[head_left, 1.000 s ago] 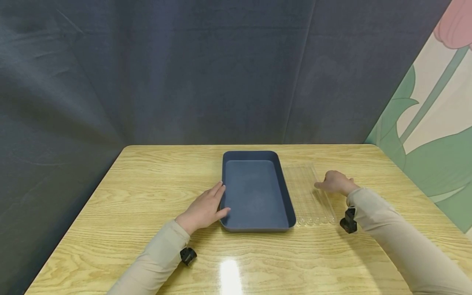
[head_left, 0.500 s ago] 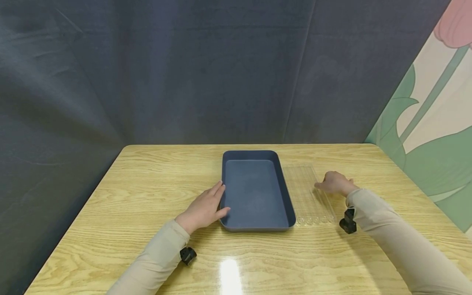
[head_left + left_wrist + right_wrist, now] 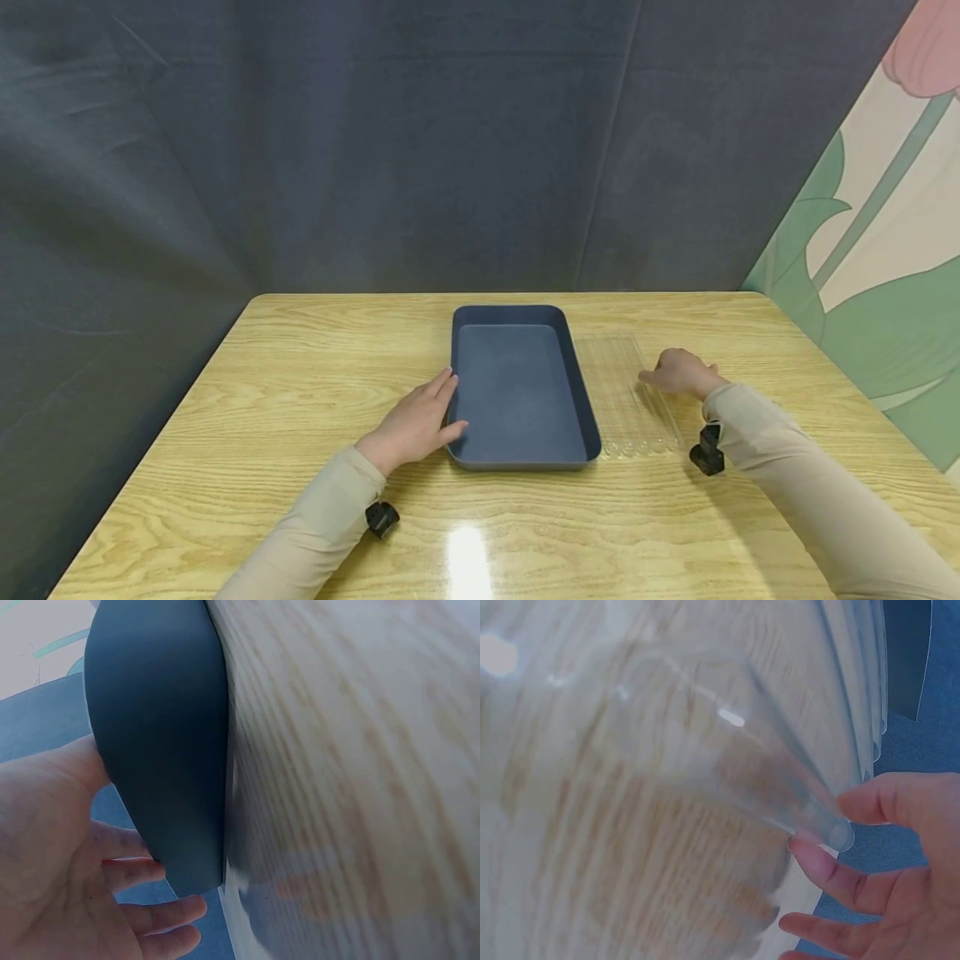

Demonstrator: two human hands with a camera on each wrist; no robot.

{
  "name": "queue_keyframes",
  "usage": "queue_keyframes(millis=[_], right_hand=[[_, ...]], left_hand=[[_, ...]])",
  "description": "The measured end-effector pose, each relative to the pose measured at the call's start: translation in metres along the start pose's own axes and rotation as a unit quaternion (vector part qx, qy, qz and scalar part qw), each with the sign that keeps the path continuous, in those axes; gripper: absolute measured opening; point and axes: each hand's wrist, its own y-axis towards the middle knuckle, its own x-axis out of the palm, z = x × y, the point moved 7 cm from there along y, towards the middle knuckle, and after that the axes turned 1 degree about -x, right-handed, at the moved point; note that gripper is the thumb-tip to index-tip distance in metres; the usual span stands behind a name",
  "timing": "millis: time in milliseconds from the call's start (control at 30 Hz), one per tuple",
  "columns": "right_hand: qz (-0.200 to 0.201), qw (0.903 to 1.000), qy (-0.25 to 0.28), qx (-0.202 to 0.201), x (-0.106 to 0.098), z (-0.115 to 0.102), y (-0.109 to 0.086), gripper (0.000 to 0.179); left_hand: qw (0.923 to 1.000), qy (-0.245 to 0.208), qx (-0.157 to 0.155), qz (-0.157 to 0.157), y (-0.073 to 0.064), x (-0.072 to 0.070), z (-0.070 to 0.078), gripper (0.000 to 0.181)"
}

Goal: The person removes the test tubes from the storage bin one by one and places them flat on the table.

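Note:
A dark blue rectangular tray [image 3: 517, 392] with raised walls sits on the table. My left hand [image 3: 411, 423] lies along its left side, fingers nearly straight and touching the wall, thumb reaching over the rim; the left wrist view shows that wall [image 3: 161, 742] from outside. Right of the tray, several clear tubes [image 3: 618, 392] with rounded ends lie side by side, hard to tell apart against the wood. My right hand [image 3: 681, 372] is at their right edge. In the right wrist view its thumb and index finger pinch the outermost clear tube [image 3: 727, 742].
A wood-grain table [image 3: 315, 358] bears everything. Dark blue cloth [image 3: 420, 150] hangs behind it and on the left. At right stands a wall panel [image 3: 900, 275] with a painted flower. Small black cameras [image 3: 382, 519] are on both wrists.

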Motion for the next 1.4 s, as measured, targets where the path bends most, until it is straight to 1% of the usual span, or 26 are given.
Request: queue_keyframes(millis=[100,267,500,567,633,700,833,933,1100,1400], right_hand=[[0.002,1.0000,-0.007,0.003,0.000,-0.003,-0.003,0.044],[0.010,0.9999,-0.011,0.007,-0.003,-0.006,-0.008,0.035],[0.013,0.9998,-0.012,-0.002,-0.007,-0.008,-0.009,0.033],[0.013,0.9998,-0.012,-0.004,-0.008,-0.008,-0.009,0.035],[0.019,0.9997,-0.011,-0.010,-0.010,-0.009,-0.010,0.035],[0.029,0.9992,-0.006,-0.027,-0.013,-0.012,-0.011,0.033],[0.050,0.9968,0.003,-0.062,-0.018,-0.020,-0.013,0.037],[0.062,0.9951,0.005,-0.077,-0.021,-0.026,-0.016,0.040],[0.074,0.9929,0.007,-0.093,-0.024,-0.034,-0.021,0.038],[0.083,0.9913,0.004,-0.102,-0.023,-0.046,-0.029,0.035]], left_hand=[[1.0000,0.003,0.001,0.001,0.000,0.000,0.000,0.069],[1.0000,0.005,0.002,0.001,0.000,0.000,0.000,0.069],[1.0000,0.004,0.003,0.001,0.000,0.000,0.000,0.069],[1.0000,0.004,0.003,0.001,0.000,0.000,-0.001,0.069],[1.0000,0.004,0.004,0.000,0.000,0.000,-0.001,0.069],[1.0000,0.006,0.004,0.000,0.000,0.000,0.000,0.069],[0.9999,0.010,0.006,0.002,0.000,0.000,0.000,0.069],[0.9999,0.012,0.008,0.003,0.000,0.000,0.000,0.068],[0.9998,0.014,0.010,0.004,-0.001,0.000,0.000,0.068],[0.9996,0.024,0.012,0.007,0.001,-0.001,-0.001,0.069]])
